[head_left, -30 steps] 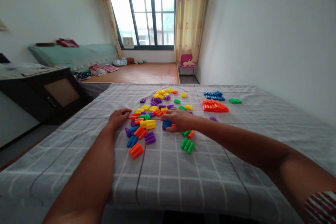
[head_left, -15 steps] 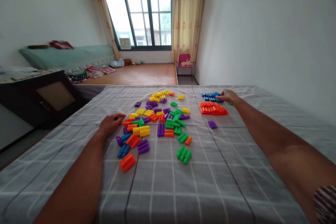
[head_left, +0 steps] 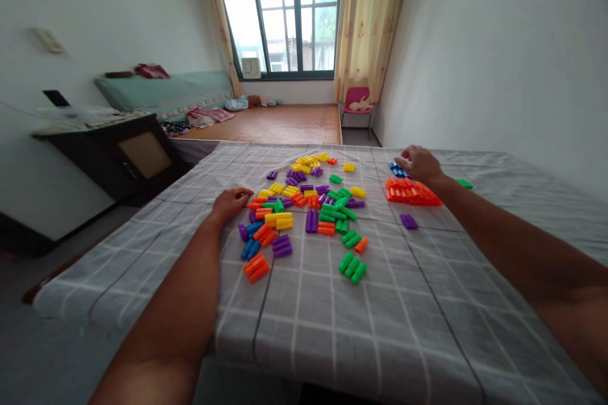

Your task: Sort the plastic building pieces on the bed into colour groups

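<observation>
My left hand (head_left: 231, 204) rests on the cloth at the left edge of a pile of plastic toy building blocks shaped like joined tubes. Its fingers are curled together; what they hold, if anything, is hidden. Yellow blocks (head_left: 278, 221), orange blocks (head_left: 256, 267) and purple blocks (head_left: 282, 246) lie near it. Farther right, my right hand (head_left: 420, 164) bends its closed fingers down onto the blue blocks (head_left: 398, 169), partly covering them. Just in front of these sits a neat group of orange blocks (head_left: 412, 192). Several green blocks (head_left: 352, 267) lie in the middle.
A grey checked cloth (head_left: 304, 316) covers the table. One purple block (head_left: 408, 221) lies in front of the orange group, and a green block (head_left: 464, 183) lies to its right. Beyond are a bed platform (head_left: 294, 123), a pink chair (head_left: 356, 99) and a dark cabinet (head_left: 137, 155).
The camera view has shifted, so everything appears farther right. My right hand has moved left over the blue blocks, covering more of them and uncovering the green block. My left hand stays beside the pile.
</observation>
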Demonstrator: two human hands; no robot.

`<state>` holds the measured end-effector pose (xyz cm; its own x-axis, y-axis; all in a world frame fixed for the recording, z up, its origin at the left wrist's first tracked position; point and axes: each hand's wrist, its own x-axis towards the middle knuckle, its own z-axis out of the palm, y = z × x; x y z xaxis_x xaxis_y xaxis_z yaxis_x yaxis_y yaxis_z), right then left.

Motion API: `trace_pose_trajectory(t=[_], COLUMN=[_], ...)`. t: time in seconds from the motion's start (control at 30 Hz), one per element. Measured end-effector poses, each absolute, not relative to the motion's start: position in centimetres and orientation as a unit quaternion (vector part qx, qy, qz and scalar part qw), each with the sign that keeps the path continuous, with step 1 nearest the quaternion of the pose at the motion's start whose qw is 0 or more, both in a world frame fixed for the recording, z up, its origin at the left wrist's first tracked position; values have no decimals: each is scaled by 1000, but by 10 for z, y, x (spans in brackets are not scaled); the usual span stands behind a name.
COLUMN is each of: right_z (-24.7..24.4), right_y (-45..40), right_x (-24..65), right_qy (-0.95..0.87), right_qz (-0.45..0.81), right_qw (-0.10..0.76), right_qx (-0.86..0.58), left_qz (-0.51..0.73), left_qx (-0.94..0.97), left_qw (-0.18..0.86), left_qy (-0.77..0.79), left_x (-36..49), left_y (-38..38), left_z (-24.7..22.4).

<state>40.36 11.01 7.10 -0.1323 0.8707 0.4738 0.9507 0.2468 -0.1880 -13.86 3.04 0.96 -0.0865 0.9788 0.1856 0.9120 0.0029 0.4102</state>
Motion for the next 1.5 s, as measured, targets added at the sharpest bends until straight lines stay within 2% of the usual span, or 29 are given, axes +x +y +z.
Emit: trace_pose_trajectory(t=[0.2,0.3,0.4,0.5,0.6,0.7,0.9,1.13,1.23,1.33,1.5], right_z=[66,59,54,56,61,60,46,45,47,59,86], right_y=[54,12,-8,-4,3,-6,-29,-21,-18,-9,39], right_x=[247,176,138,128,123,104,66,72,81,104,193], right_qy=[-917,-963,-982,-983,-968,-969,-967,-972,-968,-957,-917], right_qz=[18,38,28,6,-2,5,-13,59,97,127,130], right_qw=[266,219,166,132,146,157,94,76,103,165,272], right_qx=[-296,-153,-82,-130,-206,-191,-237,-216,-209,-200,-260], left_qz=[226,233,235,231,232,235,235,234,238,239,221], left_qx=[669,672,671,668,669,671,684,687,688,689,681], left_qw=[73,78,79,77,78,79,66,75,75,81,83], left_qy=[705,699,699,703,701,699,688,683,682,680,694], left_x=[-138,-138,-138,-137,-137,-138,-142,-142,-141,-141,-143], left_y=[31,30,28,29,32,34,35,35,33,30,30], left_z=[6,5,5,5,4,3,2,7,11,12,12])
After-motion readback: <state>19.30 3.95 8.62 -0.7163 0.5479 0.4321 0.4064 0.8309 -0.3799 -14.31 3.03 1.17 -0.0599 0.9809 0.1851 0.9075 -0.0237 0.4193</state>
